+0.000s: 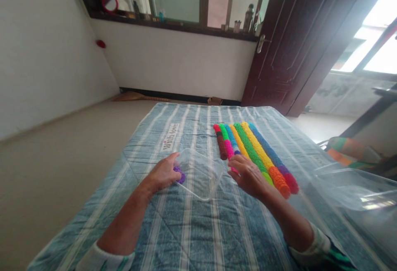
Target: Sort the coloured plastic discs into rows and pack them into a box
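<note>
A clear plastic tray (203, 178) lies on the blue striped cloth (192, 225) between my hands. My left hand (163, 174) rests at the tray's left edge with its fingers curled on a small purple piece (180, 176). My right hand (248, 174) sits at the tray's right side, fingers bent down over the near ends of the coloured rows. Several long rows of stacked pieces (254, 151) lie side by side beyond it: red and dark brown, green and pink, blue, yellow, green, yellow and orange, blue and red.
A large clear plastic lid or box (350, 188) lies at the right edge of the cloth. A dark wooden door (294, 43) stands behind, with a window sill (173, 25) holding bottles. Bare floor (62, 159) lies to the left.
</note>
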`<action>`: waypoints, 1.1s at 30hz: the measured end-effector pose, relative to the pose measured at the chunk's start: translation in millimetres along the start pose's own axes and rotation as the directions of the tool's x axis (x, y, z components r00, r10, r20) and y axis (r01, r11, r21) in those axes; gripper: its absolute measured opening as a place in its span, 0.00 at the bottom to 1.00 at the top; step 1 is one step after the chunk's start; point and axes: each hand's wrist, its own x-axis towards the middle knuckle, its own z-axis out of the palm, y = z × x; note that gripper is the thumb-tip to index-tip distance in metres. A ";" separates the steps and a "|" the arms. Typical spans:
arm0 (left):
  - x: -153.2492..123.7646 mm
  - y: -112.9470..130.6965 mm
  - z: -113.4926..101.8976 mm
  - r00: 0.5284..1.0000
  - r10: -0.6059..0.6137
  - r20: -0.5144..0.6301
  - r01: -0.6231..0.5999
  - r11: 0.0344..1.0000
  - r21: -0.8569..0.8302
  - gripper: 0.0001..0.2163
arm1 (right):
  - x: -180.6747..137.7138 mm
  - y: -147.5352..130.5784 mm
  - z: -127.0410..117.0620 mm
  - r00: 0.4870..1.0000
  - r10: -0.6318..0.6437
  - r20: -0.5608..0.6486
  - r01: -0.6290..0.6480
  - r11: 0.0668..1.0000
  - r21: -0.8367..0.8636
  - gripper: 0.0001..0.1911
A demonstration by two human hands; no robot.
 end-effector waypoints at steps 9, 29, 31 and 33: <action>-2.4 5.5 1.4 1.000 -0.008 0.005 0.008 1.000 0.009 0.40 | -19.0 -2.4 10.2 0.997 0.001 -0.071 0.000 1.000 0.007 0.04; -7.6 13.7 0.0 1.000 0.021 -0.013 -0.020 0.998 0.065 0.37 | -35.7 -14.5 23.3 0.991 -0.046 -0.122 0.052 0.997 0.050 0.06; -8.0 14.3 -0.1 1.000 0.024 -0.015 -0.023 0.998 0.058 0.37 | -36.1 -14.4 25.4 0.991 -0.053 -0.121 0.059 0.997 0.048 0.07; -8.1 14.6 0.0 0.999 0.029 -0.018 -0.028 0.998 0.052 0.37 | -36.5 -13.9 27.2 0.990 -0.063 -0.123 0.069 0.996 0.047 0.08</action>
